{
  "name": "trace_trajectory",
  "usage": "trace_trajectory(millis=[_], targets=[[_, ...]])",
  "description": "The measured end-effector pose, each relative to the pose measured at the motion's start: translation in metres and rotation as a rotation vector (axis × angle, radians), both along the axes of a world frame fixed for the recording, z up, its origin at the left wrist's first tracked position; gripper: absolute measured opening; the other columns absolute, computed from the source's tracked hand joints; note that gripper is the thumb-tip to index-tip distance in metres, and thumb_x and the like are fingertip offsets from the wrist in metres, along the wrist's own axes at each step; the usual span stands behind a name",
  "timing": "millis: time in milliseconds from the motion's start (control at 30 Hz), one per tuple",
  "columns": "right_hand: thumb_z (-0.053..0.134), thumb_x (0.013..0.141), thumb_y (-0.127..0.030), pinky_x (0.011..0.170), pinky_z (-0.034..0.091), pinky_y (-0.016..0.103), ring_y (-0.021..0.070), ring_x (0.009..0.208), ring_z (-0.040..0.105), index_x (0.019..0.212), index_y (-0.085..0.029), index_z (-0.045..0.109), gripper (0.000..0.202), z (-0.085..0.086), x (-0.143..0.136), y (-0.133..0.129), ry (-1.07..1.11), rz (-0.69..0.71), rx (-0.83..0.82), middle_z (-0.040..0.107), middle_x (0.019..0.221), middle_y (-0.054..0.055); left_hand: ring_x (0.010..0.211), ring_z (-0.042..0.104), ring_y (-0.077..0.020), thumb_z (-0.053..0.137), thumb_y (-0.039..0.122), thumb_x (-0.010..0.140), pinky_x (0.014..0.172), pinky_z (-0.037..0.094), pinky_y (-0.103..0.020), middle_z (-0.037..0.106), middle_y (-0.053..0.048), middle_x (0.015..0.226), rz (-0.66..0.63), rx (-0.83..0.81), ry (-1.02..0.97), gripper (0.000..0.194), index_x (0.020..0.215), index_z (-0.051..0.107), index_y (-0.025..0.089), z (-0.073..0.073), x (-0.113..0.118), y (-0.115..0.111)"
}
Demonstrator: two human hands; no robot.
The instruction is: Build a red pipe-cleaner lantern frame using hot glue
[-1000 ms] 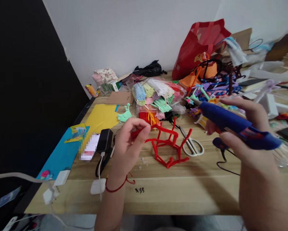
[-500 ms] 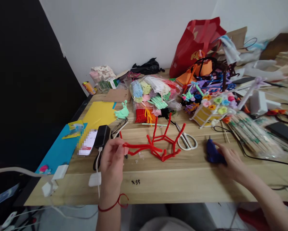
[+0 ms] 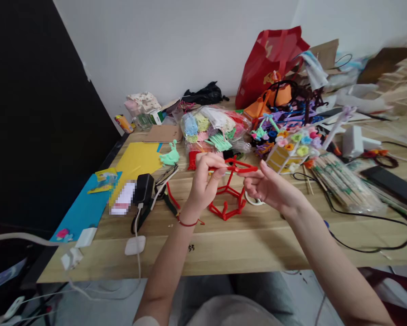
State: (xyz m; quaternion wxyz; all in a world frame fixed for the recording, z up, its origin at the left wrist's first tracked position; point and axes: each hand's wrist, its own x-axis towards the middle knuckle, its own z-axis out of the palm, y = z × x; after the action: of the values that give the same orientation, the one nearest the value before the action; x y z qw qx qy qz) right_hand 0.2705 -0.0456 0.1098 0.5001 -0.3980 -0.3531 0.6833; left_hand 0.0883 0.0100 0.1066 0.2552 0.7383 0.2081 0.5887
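My left hand [image 3: 206,181] pinches the upper part of a red pipe-cleaner frame [image 3: 229,190], raised above the table. The frame is made of fuzzy red stems joined into an open, many-sided shape. From the other side, my right hand [image 3: 274,188] reaches to the same upper stems. Its index finger stretches along the underside of a stem and its thumb stands apart. White-handled scissors [image 3: 254,200] lie behind the frame, mostly hidden. A bit of the blue glue gun [image 3: 326,224] shows beside my right forearm, which covers the rest.
Bagged pipe cleaners [image 3: 212,129] lie behind the frame. A flower-topped yellow basket [image 3: 285,158] and a pack of sticks [image 3: 346,181] stand at right, near a black cable [image 3: 376,249]. Pliers [image 3: 171,203], a black adapter [image 3: 143,189] and a pixelated phone [image 3: 123,199] are at left.
My right hand has let go of the blue glue gun and moved left to the red frame. My left hand has moved right and up with the frame, which has turned.
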Motion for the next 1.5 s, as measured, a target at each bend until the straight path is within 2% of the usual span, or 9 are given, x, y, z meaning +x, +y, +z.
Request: trace_trajectory(millis=[200,433,567,733,867,967,1067,1167,1500], targets=[[0.086,0.059,-0.035,0.044,0.044,0.016,0.007,0.047,0.057,0.075,-0.017,0.073,0.028,-0.018,0.007,0.025,0.008,-0.043,-0.056,0.068,0.059,0.001,0.096,0.053,-0.0198,0.057,0.031,0.09,0.094,0.037,-0.04,0.065,-0.003,0.087,0.037,0.115,0.312,0.009,0.086,0.059,0.024,-0.016,-0.018,0.012],[0.088,0.054,-0.035,0.045,0.046,0.02,0.0101,0.049,0.06,0.073,-0.016,0.073,0.031,-0.045,0.0,0.026,-0.105,-0.097,-0.044,0.068,0.06,0.002,0.105,0.047,-0.0225,0.061,0.029,0.087,0.096,0.035,-0.042,0.066,-0.003,0.096,0.238,0.096,0.446,0.006,0.086,0.066,0.026,-0.033,-0.023,0.008],[0.089,0.051,-0.031,0.04,0.041,0.018,0.0083,0.047,0.057,0.068,-0.015,0.072,0.028,-0.061,-0.005,0.023,-0.091,-0.196,-0.111,0.066,0.055,0.001,0.111,0.044,-0.0239,0.056,0.025,0.09,0.1,0.033,-0.044,0.065,-0.004,0.11,0.322,0.075,0.505,0.014,0.097,0.067,0.027,-0.033,-0.02,-0.002],[0.09,0.05,-0.034,0.042,0.043,0.018,0.0074,0.048,0.057,0.07,-0.016,0.073,0.032,-0.079,-0.008,0.012,-0.148,-0.276,-0.129,0.068,0.06,0.001,0.099,0.056,-0.0187,0.042,0.019,0.096,0.092,0.042,-0.037,0.063,-0.006,0.102,0.337,-0.121,0.263,0.022,0.108,0.06,0.023,-0.04,-0.019,-0.046],[0.089,0.051,-0.036,0.042,0.042,0.019,0.0077,0.046,0.056,0.071,-0.016,0.073,0.033,-0.088,-0.008,0.005,-0.217,-0.272,-0.155,0.065,0.054,0.0,0.085,0.058,-0.0137,0.05,0.022,0.093,0.079,0.047,-0.028,0.06,-0.004,0.097,0.372,-0.44,0.022,0.019,0.111,0.055,0.022,-0.073,-0.014,-0.089],[0.089,0.051,-0.038,0.041,0.038,0.019,0.0085,0.045,0.055,0.072,-0.015,0.074,0.034,-0.095,-0.007,0.002,-0.262,-0.24,-0.18,0.064,0.051,0.0,0.081,0.057,-0.012,0.056,0.025,0.09,0.074,0.047,-0.024,0.058,-0.003,0.093,0.438,-0.584,-0.069,0.013,0.102,0.056,0.021,-0.1,-0.009,-0.107],[0.089,0.049,-0.038,0.042,0.038,0.021,0.0087,0.045,0.054,0.072,-0.016,0.075,0.035,-0.102,-0.008,-0.001,-0.28,-0.21,-0.206,0.066,0.053,0.0,0.071,0.056,-0.01,0.062,0.028,0.086,0.065,0.047,-0.021,0.06,-0.003,0.089,0.384,-0.661,-0.063,0.016,0.099,0.056,0.02,-0.118,-0.005,-0.113],[0.089,0.048,-0.038,0.047,0.042,0.022,0.0084,0.047,0.055,0.07,-0.018,0.074,0.033,-0.105,-0.01,-0.003,-0.276,-0.204,-0.238,0.068,0.058,0.0,0.066,0.055,-0.0086,0.067,0.028,0.082,0.062,0.046,-0.021,0.064,-0.003,0.092,0.362,-0.723,-0.063,0.022,0.1,0.058,0.02,-0.126,-0.001,-0.112],[0.09,0.041,-0.036,0.051,0.044,0.022,0.0086,0.051,0.056,0.071,-0.019,0.073,0.039,-0.107,-0.013,-0.007,-0.257,-0.23,-0.314,0.067,0.059,-0.002,0.064,0.055,-0.009,0.073,0.028,0.077,0.059,0.046,-0.02,0.065,-0.002,0.084,0.422,-0.746,-0.18,0.02,0.088,0.06,0.018,-0.127,0.01,-0.103]])
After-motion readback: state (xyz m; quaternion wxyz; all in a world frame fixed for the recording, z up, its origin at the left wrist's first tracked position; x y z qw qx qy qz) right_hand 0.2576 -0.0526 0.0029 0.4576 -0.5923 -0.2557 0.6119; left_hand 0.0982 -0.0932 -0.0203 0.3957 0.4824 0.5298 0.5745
